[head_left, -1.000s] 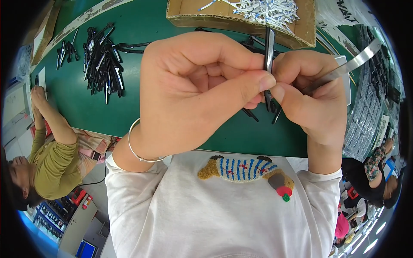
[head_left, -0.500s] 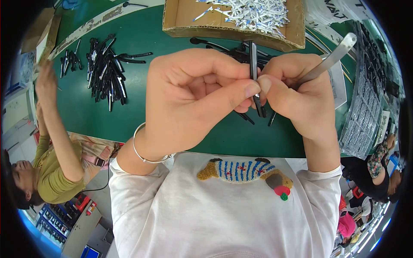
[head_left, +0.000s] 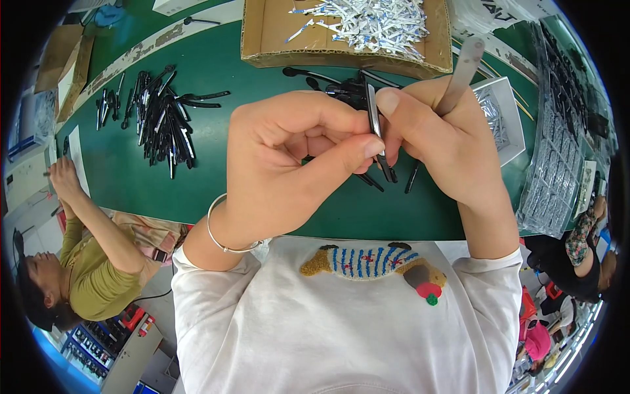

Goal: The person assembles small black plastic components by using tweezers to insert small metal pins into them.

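My left hand (head_left: 295, 157) pinches a slim black part with a shiny silver face (head_left: 375, 117) between thumb and fingers, holding it nearly upright, top leaning slightly left. Against the part's right side, the thumb and fingers of my right hand (head_left: 449, 148) are closed. A flat silver metal tool (head_left: 463, 69) with a rounded end is tucked in that hand and sticks up past the knuckles; its lower end is hidden. Behind my hands lie several similar black parts (head_left: 344, 90), partly covered by them.
A cardboard box (head_left: 341, 60) of white-and-blue strips (head_left: 387, 26) stands beyond my hands. On the left is a pile of black parts (head_left: 167, 125); a co-worker (head_left: 108, 262) sits beyond. At right are a white tray (head_left: 515, 148) of small pieces and clear plastic trays (head_left: 554, 164).
The black part and both hands have shifted slightly left and down. My right thumb has moved up along the part, and the metal tool has swung more upright. The co-worker's hands have dropped.
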Motion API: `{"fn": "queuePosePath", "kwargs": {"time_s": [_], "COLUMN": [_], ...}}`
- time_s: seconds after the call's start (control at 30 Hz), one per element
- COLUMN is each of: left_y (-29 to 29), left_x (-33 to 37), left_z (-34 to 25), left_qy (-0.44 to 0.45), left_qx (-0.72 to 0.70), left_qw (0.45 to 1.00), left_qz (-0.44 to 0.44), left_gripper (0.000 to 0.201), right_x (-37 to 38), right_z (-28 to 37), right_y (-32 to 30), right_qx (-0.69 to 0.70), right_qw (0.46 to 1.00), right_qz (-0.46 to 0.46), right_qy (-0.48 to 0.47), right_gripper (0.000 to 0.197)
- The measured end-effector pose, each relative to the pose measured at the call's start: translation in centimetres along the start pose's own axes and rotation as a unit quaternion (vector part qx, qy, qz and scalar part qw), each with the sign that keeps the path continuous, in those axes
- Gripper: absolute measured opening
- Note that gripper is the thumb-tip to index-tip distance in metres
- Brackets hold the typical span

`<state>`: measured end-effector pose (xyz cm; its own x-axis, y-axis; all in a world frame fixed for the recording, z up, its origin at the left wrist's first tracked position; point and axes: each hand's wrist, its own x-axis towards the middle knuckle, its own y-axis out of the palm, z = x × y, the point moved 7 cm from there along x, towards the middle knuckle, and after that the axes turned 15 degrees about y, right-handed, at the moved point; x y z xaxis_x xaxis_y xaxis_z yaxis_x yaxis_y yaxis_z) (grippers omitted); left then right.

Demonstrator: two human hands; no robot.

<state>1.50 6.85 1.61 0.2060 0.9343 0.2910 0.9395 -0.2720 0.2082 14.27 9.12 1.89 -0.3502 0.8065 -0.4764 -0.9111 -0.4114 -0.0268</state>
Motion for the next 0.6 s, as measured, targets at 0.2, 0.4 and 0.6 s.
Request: {"fn": "queuePosePath", "kwargs": {"time_s": [0.2, 0.4, 0.6], "left_y": [-0.1, -0.8, -0.9], "left_x": [0.4, 0.9, 0.7], "left_z": [0.6, -0.5, -2.0], "left_qy": [-0.057, 0.039, 0.102], "left_qx": [-0.094, -0.092, -0.076], "left_qw": [0.991, 0.994, 0.990], "left_qz": [-0.071, -0.045, -0.058], "left_gripper": [0.010, 0.017, 0.018], "right_x": [0.2, -2.3, -4.1], "right_z": [0.3, 2.8, 3.7], "right_y": [-0.5, -3.6, -2.9], "right_qx": [0.027, -0.047, 0.037], "right_qw": [0.999, 0.971, 0.956], "right_qz": [-0.024, -0.116, -0.065], "right_qy": [-0.033, -0.203, -0.282], "right_gripper": [0.045, 0.064, 0.049]}}
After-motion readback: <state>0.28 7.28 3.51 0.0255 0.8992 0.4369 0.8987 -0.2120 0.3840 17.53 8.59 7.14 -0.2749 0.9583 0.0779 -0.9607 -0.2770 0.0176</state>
